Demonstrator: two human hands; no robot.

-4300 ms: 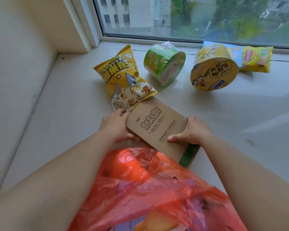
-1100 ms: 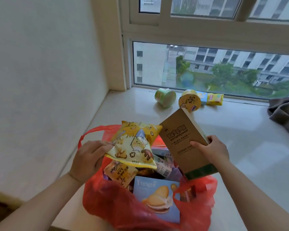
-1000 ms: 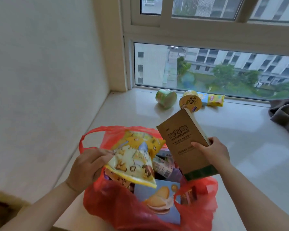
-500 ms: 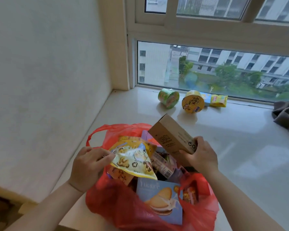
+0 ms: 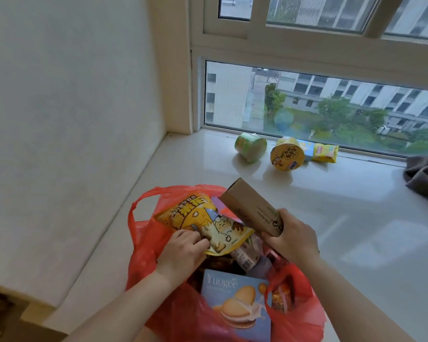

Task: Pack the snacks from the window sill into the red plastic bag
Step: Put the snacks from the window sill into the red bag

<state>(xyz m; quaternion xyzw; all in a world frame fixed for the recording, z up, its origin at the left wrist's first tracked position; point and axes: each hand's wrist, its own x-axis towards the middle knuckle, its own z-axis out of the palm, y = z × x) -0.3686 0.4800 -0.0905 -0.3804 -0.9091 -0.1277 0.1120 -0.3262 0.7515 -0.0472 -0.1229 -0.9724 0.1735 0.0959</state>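
The red plastic bag (image 5: pixel 143 245) stands open at the near edge of the sill, full of snacks, with a blue biscuit box (image 5: pixel 235 304) at its front. My left hand (image 5: pixel 181 253) grips a yellow popcorn bag (image 5: pixel 203 222) lying across the bag's mouth. My right hand (image 5: pixel 292 240) holds a brown cardboard box (image 5: pixel 250 208), tilted with its far end up above the opening. Far back by the window lie a green cup (image 5: pixel 250 146), a yellow cup (image 5: pixel 286 156) and a yellow chips packet (image 5: pixel 325 153).
The white stone window sill (image 5: pixel 356 230) stretches right and back to the window glass. A white wall (image 5: pixel 72 119) closes the left side. Grey cloth (image 5: pixel 425 178) lies at the right edge. The sill's front edge drops off at bottom left.
Since a second ago the popcorn bag has sunk lower into the red bag's mouth, and the brown box has tipped from upright to a low slant over the opening.
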